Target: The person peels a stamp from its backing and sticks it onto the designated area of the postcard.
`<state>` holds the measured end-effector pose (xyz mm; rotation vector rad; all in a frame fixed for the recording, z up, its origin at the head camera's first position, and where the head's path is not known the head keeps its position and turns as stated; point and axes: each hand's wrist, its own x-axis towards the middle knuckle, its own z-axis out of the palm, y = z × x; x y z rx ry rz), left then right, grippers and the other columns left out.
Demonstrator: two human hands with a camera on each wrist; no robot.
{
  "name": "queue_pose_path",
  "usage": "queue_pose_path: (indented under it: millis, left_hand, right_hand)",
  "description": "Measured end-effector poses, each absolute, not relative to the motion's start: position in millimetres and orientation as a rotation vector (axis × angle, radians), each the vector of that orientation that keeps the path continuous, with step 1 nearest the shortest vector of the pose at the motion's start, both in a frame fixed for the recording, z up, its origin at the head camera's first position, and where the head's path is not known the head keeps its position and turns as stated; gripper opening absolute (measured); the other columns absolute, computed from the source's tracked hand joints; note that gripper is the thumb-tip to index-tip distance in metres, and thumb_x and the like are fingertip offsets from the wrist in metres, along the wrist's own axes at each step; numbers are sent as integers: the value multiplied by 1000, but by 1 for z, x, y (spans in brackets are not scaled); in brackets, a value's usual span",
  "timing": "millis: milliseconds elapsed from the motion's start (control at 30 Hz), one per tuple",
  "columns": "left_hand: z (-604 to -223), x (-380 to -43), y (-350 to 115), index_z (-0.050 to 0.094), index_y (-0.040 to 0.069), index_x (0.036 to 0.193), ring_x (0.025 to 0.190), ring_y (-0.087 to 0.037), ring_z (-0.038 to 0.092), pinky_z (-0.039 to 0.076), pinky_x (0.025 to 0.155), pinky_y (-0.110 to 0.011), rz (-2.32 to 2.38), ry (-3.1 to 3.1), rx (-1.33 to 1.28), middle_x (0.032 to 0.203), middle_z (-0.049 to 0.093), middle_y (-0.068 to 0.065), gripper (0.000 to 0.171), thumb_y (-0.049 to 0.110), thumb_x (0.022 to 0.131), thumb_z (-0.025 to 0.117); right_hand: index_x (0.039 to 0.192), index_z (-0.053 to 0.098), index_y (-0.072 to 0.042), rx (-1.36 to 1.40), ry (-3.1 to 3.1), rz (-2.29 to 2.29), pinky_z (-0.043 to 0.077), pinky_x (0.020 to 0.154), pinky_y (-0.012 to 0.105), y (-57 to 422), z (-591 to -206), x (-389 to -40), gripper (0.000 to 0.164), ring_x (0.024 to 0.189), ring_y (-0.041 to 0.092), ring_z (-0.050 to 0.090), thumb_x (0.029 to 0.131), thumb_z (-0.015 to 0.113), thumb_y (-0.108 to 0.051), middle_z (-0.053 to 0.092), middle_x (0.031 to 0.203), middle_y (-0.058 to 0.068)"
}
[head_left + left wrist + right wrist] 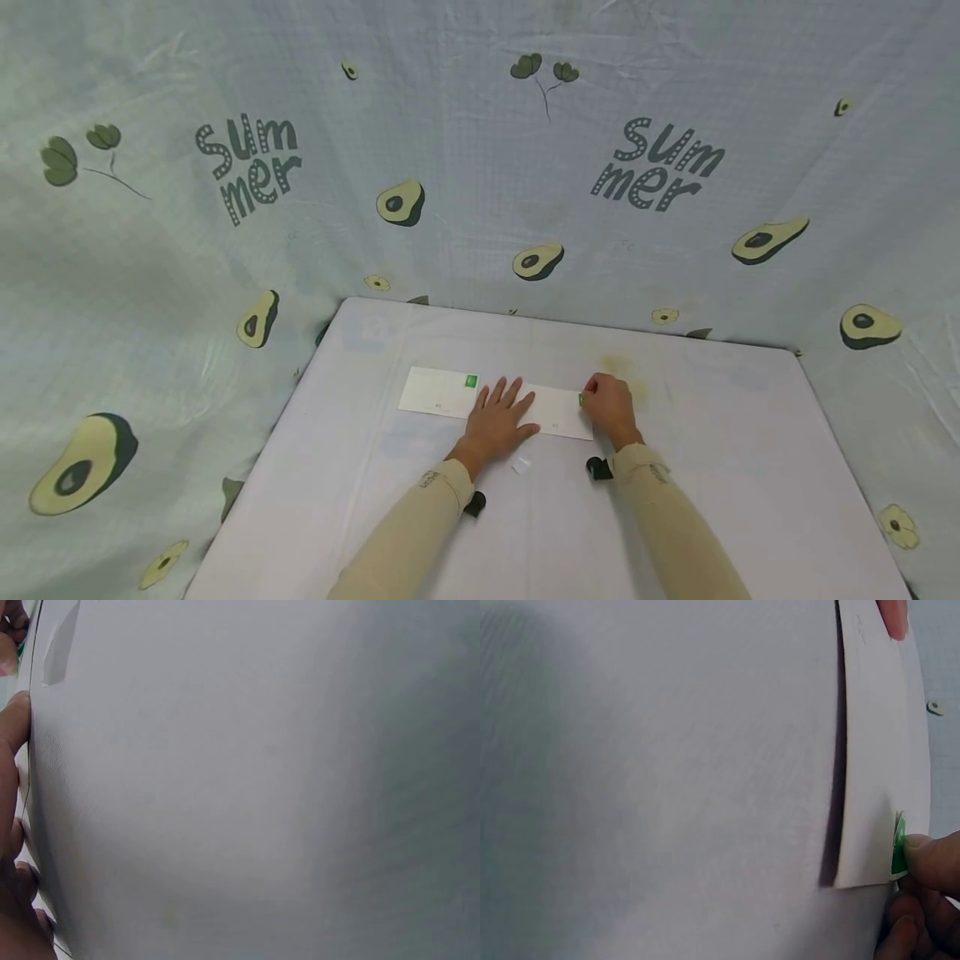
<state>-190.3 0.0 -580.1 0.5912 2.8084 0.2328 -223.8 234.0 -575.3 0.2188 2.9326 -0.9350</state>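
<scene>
A white envelope (558,412) lies in the middle of the table. Over its left end my left hand (498,423) rests palm down, fingers spread and nearly straight. At the upper right corner my right hand (611,408) pinches a small green stamp (898,851) between thumb and curled fingers. In the right wrist view the thumb covers part of that stamp, and one edge of it stands up from the paper. A second white envelope (435,392) lies to the left, with a green stamp (471,381) flat in its upper right corner.
A small whitish scrap (521,465) lies on the white table (750,467) between the forearms, nearer the body than the envelope. Black wrist cameras sit under both cuffs. A printed cloth (480,150) hangs behind and beside the table.
</scene>
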Motion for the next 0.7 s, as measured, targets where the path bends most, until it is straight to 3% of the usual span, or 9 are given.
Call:
queue_pose_path:
  millis: [200, 433, 700]
  left_hand:
    - [-574, -188, 1, 29, 31, 166, 166, -27, 9, 12, 134, -51, 220, 2817, 610, 178, 14, 1, 68, 64, 107, 37]
    - [-571, -186, 1, 30, 30, 166, 166, -27, 10, 13, 134, -51, 219, 2821, 610, 177, 14, 1, 68, 64, 107, 37]
    - [-570, -185, -1, 28, 30, 166, 166, -27, 9, 12, 134, -52, 235, 2809, 605, 178, 13, 0, 68, 63, 107, 37]
  right_hand:
    - [90, 66, 0, 315, 2887, -910, 46, 60, 31, 234, -571, -225, 10, 75, 26, 60, 95, 62, -8, 67, 85, 15]
    - [85, 61, -1, 506, 2888, -1008, 42, 62, 31, 243, -572, -221, 28, 77, 27, 56, 91, 80, -20, 61, 78, 13]
    - [90, 59, -1, 548, 2865, -1055, 41, 67, 33, 240, -575, -219, 28, 82, 29, 55, 95, 75, -23, 59, 83, 14]
